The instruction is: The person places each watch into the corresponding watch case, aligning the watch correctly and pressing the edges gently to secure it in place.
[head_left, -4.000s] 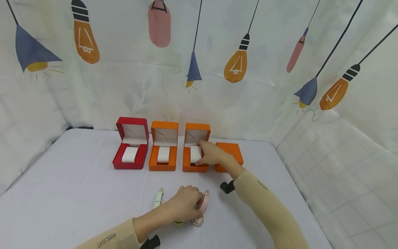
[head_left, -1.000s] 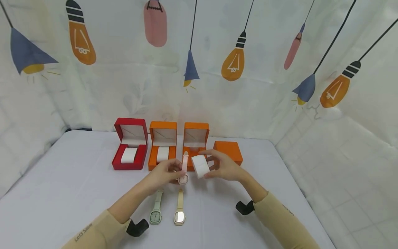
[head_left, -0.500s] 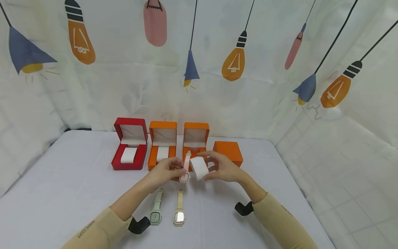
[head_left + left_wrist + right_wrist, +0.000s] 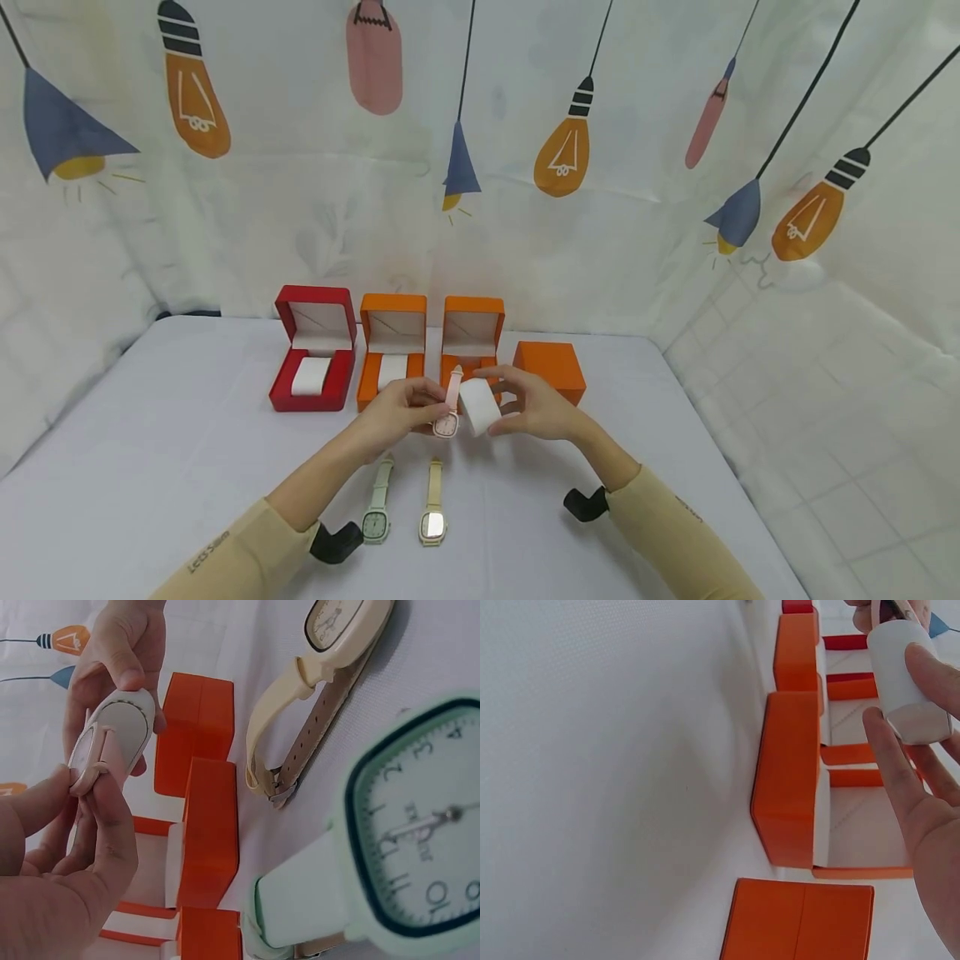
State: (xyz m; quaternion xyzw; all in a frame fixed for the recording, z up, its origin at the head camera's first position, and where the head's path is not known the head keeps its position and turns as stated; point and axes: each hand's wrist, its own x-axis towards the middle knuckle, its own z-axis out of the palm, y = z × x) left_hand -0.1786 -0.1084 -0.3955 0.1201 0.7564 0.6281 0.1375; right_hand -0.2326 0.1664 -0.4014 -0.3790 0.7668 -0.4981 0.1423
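Note:
My left hand (image 4: 401,414) pinches a pink watch (image 4: 446,426) by its case, its strap pointing up. Facing it, my right hand (image 4: 534,406) grips a white watch cushion (image 4: 480,406) between thumb and fingers. In the left wrist view the pink strap (image 4: 112,759) lies against the end of the cushion (image 4: 126,724). Both are held up in front of an open orange box (image 4: 472,321), whose cushion slot is partly hidden by the hands. On the table nearer me lie a mint green watch (image 4: 376,523) and a cream-yellow watch (image 4: 432,523), side by side.
Left of that box stand another open orange box (image 4: 394,312) and an open red box (image 4: 341,379), each with a white cushion inside. A closed orange box (image 4: 551,367) is at the right. White cloth covers the table (image 4: 187,467); a printed curtain hangs behind.
Four seconds ago my right hand was at the cushion in the box and my left at the pink watch on the table. Both are now lifted, and the watch has edged closer to the cushion.

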